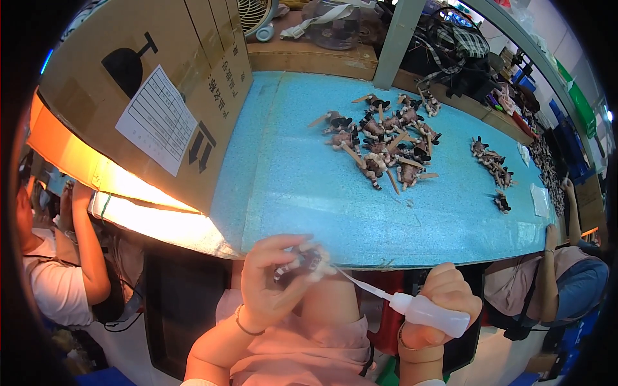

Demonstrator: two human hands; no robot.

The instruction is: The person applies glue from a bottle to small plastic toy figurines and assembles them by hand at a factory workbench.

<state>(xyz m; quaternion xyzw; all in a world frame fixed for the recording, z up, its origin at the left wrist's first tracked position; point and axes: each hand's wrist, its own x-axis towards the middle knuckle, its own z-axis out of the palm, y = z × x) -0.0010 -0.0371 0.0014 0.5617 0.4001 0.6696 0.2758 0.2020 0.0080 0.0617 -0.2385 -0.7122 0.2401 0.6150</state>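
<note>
Between the fingers and thumb of my left hand [264, 283] is a small brown and white figurine [310, 262], held just off the table's near edge. My right hand [444, 299] is wrapped around a white squeeze bottle [430, 312] with a long thin nozzle. The bottle is tilted, and its nozzle tip reaches to the figurine; whether they touch I cannot tell. A pile of similar figurines [386, 138], several with flat wooden sticks, lies on the blue tabletop [290, 174] beyond my hands.
A large cardboard box [148, 96] stands on the table's left side. More figurines [492, 164] lie toward the right, near a white paper piece [540, 201]. A metal post [396, 48] rises at the back. Other people sit at the left [61, 276] and right [547, 283].
</note>
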